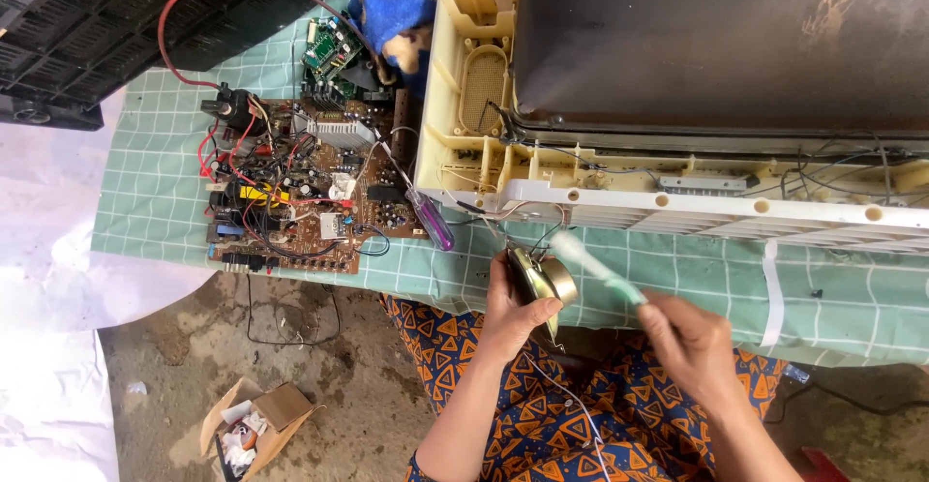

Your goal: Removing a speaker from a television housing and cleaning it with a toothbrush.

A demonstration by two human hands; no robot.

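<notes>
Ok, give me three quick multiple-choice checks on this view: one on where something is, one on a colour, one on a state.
1. Where does the circuit board lie?
A. on the checked cloth, to the picture's left of the cream casing
B. inside the cardboard box
C. on the person's lap

2. What colour is the handle of the screwdriver lying by the board?
A. yellow
B. purple
C. black

3. What is the left hand doing?
A. resting flat on the cloth
B. gripping a small round speaker
C. hanging free

Answers: 1 A, the board sits on the green cloth beside the casing. 2 B, the translucent handle is purple. 3 B, the fingers wrap the speaker.
</notes>
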